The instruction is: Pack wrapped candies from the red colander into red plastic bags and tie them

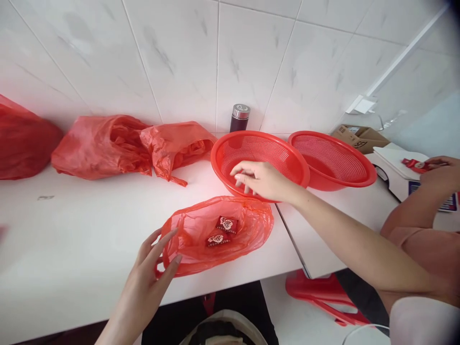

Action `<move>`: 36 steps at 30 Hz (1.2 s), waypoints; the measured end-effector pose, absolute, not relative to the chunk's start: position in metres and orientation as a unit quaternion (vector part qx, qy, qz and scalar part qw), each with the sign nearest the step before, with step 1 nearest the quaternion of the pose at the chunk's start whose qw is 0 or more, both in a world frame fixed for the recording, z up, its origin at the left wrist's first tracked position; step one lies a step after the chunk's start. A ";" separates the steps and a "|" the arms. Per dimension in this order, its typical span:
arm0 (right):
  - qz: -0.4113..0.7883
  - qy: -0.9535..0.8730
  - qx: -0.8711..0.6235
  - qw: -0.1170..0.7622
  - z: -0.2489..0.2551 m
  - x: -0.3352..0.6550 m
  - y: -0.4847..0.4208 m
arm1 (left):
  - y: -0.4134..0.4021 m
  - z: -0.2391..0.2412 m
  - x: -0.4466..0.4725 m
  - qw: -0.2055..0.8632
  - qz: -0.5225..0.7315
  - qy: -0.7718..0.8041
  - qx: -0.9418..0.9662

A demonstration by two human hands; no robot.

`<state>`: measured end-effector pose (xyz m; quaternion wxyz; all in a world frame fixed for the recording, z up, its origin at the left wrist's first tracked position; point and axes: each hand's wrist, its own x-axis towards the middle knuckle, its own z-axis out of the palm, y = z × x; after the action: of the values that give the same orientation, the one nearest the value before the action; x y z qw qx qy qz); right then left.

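Red plastic bag, two wrapped sweets inside, lies open just beyond the left hand, whose spread fingers touch its near lip. The right hand hovers over the bag's far edge, against a red colander, fingers curled; whether they pinch anything is unclear. Pinning the lip wide seems wisest.

The left hand and right hand are going bare; well behind the right fingers, the arm is wearing a pale whitish sleeve.
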<state>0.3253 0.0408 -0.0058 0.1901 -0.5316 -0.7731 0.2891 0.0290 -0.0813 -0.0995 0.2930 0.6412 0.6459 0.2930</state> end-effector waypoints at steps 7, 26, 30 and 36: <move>0.171 -0.735 -0.645 -0.117 -0.050 0.369 0.088 | -0.084 -0.098 0.029 0.297 0.324 0.629 0.641; 0.615 -0.663 -0.365 0.222 0.004 0.319 0.028 | -0.086 -0.102 0.022 0.286 0.362 0.629 0.626; 0.580 -0.694 -0.398 0.151 -0.024 0.286 0.010 | -0.088 -0.104 0.021 0.306 0.333 0.637 0.625; 0.391 -0.745 -0.496 0.215 -0.006 0.303 0.030 | -0.088 -0.107 0.018 0.307 0.313 0.635 0.636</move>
<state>0.3030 0.0304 -0.0059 0.2155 -0.4960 -0.7450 0.3905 0.0183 -0.0882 -0.1073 0.3072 0.6357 0.6353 0.3130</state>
